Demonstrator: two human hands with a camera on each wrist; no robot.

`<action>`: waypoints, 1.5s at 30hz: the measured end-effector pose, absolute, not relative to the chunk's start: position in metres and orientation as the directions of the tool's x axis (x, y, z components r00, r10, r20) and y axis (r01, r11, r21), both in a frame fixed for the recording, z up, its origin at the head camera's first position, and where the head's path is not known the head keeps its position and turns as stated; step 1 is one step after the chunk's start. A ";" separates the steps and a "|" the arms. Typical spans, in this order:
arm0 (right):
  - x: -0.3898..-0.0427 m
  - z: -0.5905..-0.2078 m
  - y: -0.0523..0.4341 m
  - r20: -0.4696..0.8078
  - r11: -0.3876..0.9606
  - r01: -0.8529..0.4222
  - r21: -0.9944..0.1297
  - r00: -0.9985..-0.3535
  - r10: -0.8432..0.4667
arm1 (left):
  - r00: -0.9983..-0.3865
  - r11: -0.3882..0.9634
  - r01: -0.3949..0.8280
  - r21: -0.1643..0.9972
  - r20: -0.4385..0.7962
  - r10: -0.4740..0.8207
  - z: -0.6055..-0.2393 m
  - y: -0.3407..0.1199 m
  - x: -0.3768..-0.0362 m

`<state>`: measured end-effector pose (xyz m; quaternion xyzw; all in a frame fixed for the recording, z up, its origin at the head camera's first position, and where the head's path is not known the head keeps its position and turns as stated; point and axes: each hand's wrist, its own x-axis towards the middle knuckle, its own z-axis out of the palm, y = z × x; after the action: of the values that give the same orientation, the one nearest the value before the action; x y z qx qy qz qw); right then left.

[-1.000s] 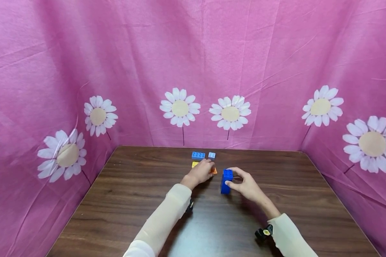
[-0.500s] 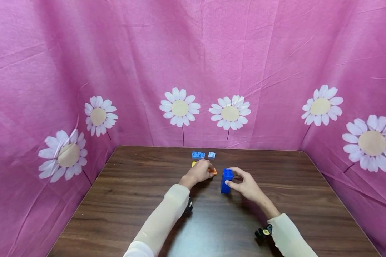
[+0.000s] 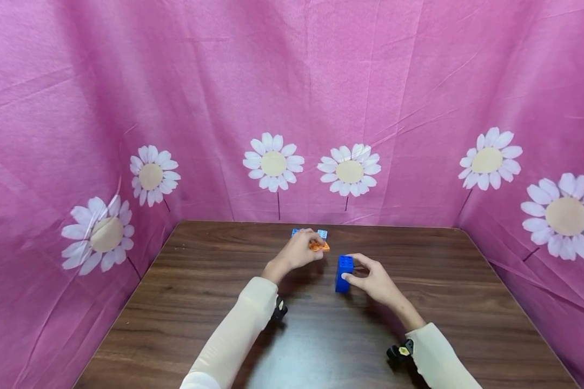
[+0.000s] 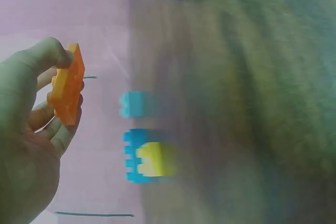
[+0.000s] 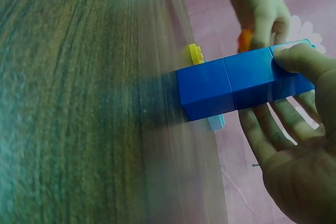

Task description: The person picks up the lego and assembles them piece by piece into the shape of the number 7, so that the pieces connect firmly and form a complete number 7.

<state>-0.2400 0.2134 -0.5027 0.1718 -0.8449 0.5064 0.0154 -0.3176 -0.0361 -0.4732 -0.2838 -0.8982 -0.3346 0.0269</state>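
Observation:
My left hand (image 3: 298, 252) pinches a thin orange toy brick (image 4: 69, 87) by its edges, thumb on one side and fingers on the other. In the left wrist view this brick appears raised off the tabletop. To its right in the head view, my right hand (image 3: 378, 282) grips an upright tower of stacked dark blue bricks (image 3: 343, 276). Thumb and fingers press opposite sides near the tower's top, and studs show on its upper face. The right wrist view shows the tower's lower blue brick (image 5: 205, 88) standing close against the wood.
Behind my left hand on the wooden table (image 3: 185, 292) stand a small light blue brick (image 3: 323, 234) and a longer blue brick (image 4: 134, 156). A yellow brick (image 4: 154, 159) sits in front of the longer one, hidden in the head view. A pink flowered cloth (image 3: 399, 108) surrounds the table's far sides.
My left hand has lifted the orange brick and moved it slightly away, toward the far bricks, now covering the yellow one. My right hand and the blue tower have stayed in place.

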 end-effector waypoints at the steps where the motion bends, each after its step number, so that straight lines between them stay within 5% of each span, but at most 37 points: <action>1: -0.240 -0.503 0.214 0.195 0.434 -0.303 -0.849 -0.941 -0.275 | -0.835 0.608 0.533 0.589 0.246 0.493 -0.469 -0.037 -0.317; 20: -0.242 -0.502 0.220 0.195 0.425 -0.323 -0.845 -0.928 -0.317 | -0.731 0.481 0.653 0.585 0.322 0.601 -0.415 -0.022 -0.275; 35: -0.242 -0.501 0.221 0.171 0.458 -0.296 -0.838 -0.940 -0.294 | -0.686 0.503 0.706 0.499 0.303 0.662 -0.429 -0.007 -0.265; 45: -0.243 -0.500 0.220 0.180 0.437 -0.304 -0.846 -0.936 -0.302 | -0.685 0.465 0.699 0.544 0.322 0.654 -0.434 -0.008 -0.266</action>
<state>-0.2432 0.2204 -0.4999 0.1788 -0.8477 0.4994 0.0007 -0.2657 -0.0076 -0.4340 -0.3954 -0.8551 -0.3336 0.0340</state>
